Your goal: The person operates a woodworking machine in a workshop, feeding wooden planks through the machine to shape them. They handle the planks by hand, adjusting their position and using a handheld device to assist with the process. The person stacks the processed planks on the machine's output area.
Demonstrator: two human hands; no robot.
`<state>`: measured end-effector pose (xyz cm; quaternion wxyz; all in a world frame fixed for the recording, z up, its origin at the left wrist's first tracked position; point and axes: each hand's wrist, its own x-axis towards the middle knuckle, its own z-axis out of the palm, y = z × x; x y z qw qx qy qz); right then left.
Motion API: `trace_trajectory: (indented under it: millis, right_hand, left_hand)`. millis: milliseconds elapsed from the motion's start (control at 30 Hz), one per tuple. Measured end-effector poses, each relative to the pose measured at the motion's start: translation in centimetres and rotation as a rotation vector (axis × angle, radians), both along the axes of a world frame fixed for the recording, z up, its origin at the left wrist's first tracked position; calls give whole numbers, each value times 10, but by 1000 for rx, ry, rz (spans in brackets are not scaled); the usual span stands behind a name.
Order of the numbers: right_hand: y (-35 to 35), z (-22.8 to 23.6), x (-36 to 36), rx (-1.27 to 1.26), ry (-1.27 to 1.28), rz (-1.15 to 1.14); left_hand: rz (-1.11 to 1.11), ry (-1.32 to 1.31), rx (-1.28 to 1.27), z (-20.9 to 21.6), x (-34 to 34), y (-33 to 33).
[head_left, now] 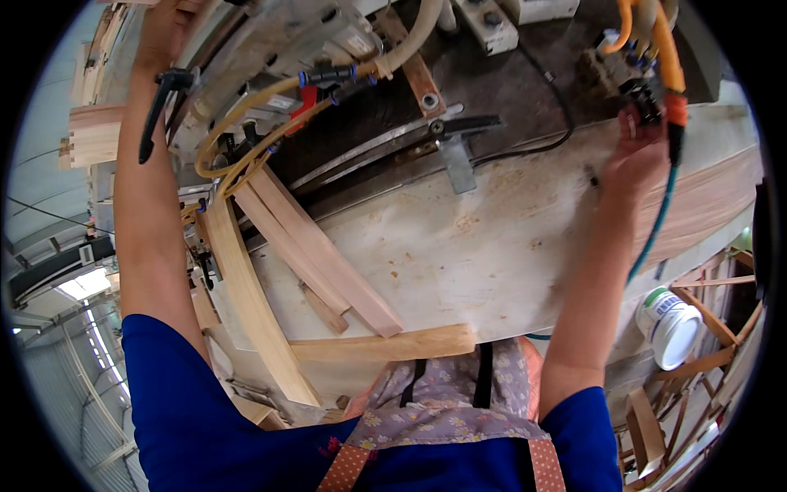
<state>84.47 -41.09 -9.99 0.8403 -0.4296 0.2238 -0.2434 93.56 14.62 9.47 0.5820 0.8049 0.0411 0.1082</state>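
My left arm stretches up the left side, and my left hand (166, 34) is at the top edge beside a machine with a black clamp lever (164, 111). Its fingers are mostly cut off by the frame. On the far right, my right hand (638, 160) is closed about a small black fitting (641, 100) below an orange hose (668, 57). Part of its grip is hidden. Pale wooden strips (328, 254) lie on the worktop to the left, some overlapping. A longer strip (246, 287) slants toward me, and a short board (385, 343) lies along the near edge.
The pale worktop (459, 246) meets a dark machine bed (508, 98) with a curved metal guide (369, 148). Yellowish air tubes (238, 115) loop over the left side. A teal hose (656, 225) hangs at right. A white bucket (670, 328) and wooden frames (713, 320) stand beyond.
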Motion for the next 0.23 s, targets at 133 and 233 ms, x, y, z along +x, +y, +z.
trace_trajectory:
  millis: [133, 233]
  right_hand:
    - [-3, -5, 0, -116, -141, 4]
    - [-60, -33, -1, -417, -269, 91]
  left_hand:
    - [12, 98, 74, 11, -3, -2]
    - [44, 7, 232, 23, 11, -46]
